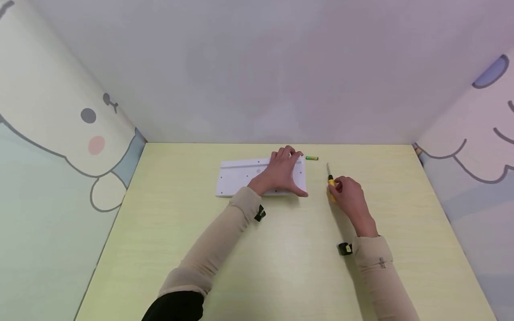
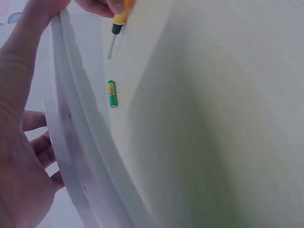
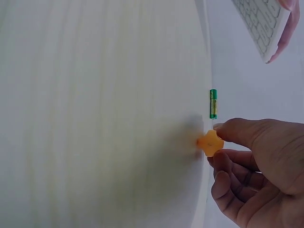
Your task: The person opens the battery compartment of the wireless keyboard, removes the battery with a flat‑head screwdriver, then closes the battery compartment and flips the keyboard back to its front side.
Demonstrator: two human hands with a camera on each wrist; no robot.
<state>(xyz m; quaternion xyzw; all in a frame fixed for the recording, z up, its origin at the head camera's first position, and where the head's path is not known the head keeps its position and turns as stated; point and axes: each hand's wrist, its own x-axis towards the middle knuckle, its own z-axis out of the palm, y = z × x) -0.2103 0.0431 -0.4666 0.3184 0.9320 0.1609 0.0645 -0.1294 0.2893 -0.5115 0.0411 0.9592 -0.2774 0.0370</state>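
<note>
In the head view, a white keyboard (image 1: 241,176) is held underside up, its keys (image 3: 260,23) facing the table in the right wrist view. My left hand (image 1: 279,171) spans its right end, thumb at the near edge and fingers over the far edge. A screwdriver with a yellow and black handle (image 1: 331,183) is pinched between the thumb and fingers of my right hand (image 1: 350,196). Its thin metal shaft points toward the back of the table. A small green battery (image 1: 312,158) lies just right of the keyboard's far corner.
The pale wooden table (image 1: 168,249) meets a plain wall (image 1: 257,71) at the back. Side walls with cartoon drawings (image 1: 88,116) rise to the left and right. A small black device (image 1: 345,248) sits at the right wrist.
</note>
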